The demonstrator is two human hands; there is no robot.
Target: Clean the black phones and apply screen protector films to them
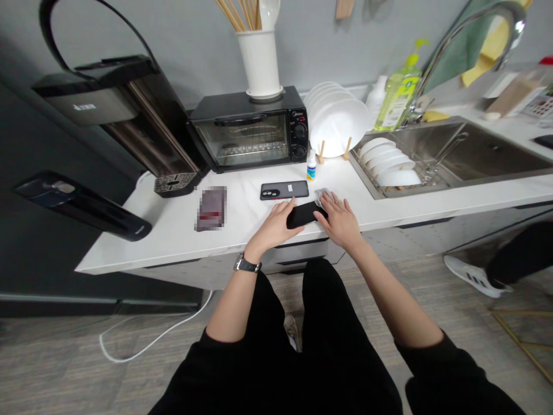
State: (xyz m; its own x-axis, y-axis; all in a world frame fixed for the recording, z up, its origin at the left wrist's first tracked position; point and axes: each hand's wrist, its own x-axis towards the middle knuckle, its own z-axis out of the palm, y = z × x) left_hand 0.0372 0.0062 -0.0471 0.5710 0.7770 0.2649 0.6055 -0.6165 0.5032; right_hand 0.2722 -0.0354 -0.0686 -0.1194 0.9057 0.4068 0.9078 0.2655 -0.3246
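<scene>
A black phone (301,215) lies at the counter's front edge with its dark face up. My left hand (276,223) grips its left end, thumb along the near side and fingers at the far side. At the other end, my right hand (340,219) has its thumb against the phone. Its fingers press on a crumpled light grey cloth (322,193), which is partly hidden beneath them. Just behind lies a phone case (285,189), dark with camera openings; whether a phone is inside I cannot tell. A small white spray bottle (311,166) stands upright beyond it.
A blurred-out dark item (211,208) lies to the left. Behind are a toaster oven (250,138), a tall black drinks machine (142,121) and plates in a rack (339,128). The sink (484,153) with stacked bowls is to the right. Another person's shoe (475,275) shows below.
</scene>
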